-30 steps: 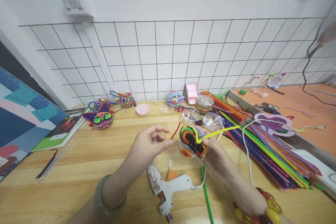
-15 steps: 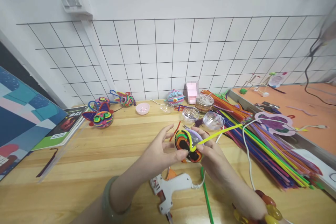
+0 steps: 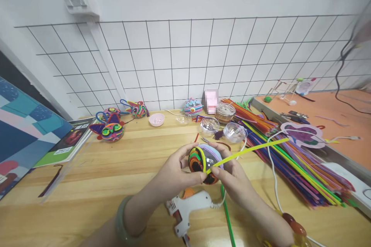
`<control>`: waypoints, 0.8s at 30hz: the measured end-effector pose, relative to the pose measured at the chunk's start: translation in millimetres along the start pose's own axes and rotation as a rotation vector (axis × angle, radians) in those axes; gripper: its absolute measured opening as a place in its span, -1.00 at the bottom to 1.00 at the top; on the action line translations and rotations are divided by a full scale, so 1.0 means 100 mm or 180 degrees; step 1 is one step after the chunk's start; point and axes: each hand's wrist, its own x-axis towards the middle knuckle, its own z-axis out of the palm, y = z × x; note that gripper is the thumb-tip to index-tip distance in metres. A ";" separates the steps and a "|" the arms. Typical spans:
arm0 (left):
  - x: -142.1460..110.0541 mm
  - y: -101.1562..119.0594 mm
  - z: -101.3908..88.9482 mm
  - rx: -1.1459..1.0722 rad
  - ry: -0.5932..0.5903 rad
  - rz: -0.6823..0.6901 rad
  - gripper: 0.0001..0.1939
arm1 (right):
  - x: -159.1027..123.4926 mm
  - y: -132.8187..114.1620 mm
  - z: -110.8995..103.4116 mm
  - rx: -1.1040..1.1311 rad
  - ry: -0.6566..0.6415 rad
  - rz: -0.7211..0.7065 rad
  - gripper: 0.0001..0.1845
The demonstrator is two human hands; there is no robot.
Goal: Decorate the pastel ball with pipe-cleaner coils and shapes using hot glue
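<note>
Both hands hold a round ball (image 3: 196,160) partly covered with coloured pipe cleaners in black, orange and green, with a bare clear patch and a lilac rim. My left hand (image 3: 181,171) grips its left side, thumb pressed near the front. My right hand (image 3: 234,173) holds the right side, its thumb pressing a yellow pipe cleaner (image 3: 249,149) against the ball. That yellow strip curves over the ball and its free end sticks out to the upper right. Below the hands lies a white hot glue gun (image 3: 188,208), beside a green pipe cleaner (image 3: 228,216).
A large bundle of pipe cleaners (image 3: 298,173) lies on the right, crossed by a white cable (image 3: 274,177). Clear plastic half-shells (image 3: 234,132) and a pink bowl (image 3: 157,120) stand behind. Finished pipe-cleaner animals (image 3: 112,131) and a book (image 3: 69,142) are at the left.
The ball has turned and come slightly lower left in my hands. The yellow pipe cleaner's free end now points further right, and my right thumb has shifted left along it.
</note>
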 end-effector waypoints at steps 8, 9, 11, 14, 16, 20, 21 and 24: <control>-0.01 0.00 0.00 0.0201 0.0086 0.0070 -0.27 | -0.06 -0.07 0.05 -0.0407 0.0038 0.0031 -0.38; -0.02 0.00 0.00 0.0203 0.0104 0.0049 -0.27 | -0.06 -0.06 0.05 -0.0453 0.0047 0.0055 -0.36; -0.02 -0.01 0.01 0.0143 0.0106 0.0001 -0.26 | -0.07 -0.06 0.06 -0.0557 0.0060 0.0060 -0.37; -0.03 -0.03 0.03 -0.0001 0.0097 -0.0063 -0.26 | -0.08 -0.04 0.07 -0.0831 0.0084 -0.0122 -0.42; -0.03 -0.03 0.05 -0.0066 0.0137 -0.0060 -0.27 | -0.08 -0.03 0.06 -0.0969 0.0028 -0.0217 -0.43; -0.03 -0.02 0.07 -0.0080 0.0227 -0.0004 -0.30 | -0.09 -0.04 0.02 -0.1213 -0.0069 -0.0240 -0.39; -0.04 -0.01 0.07 -0.0054 0.0246 -0.0013 -0.29 | -0.09 -0.05 0.01 -0.1287 -0.0073 -0.0256 -0.37; -0.03 0.00 0.06 0.0043 0.0302 -0.0038 -0.28 | -0.08 -0.07 -0.03 -0.1391 -0.0163 -0.0251 -0.35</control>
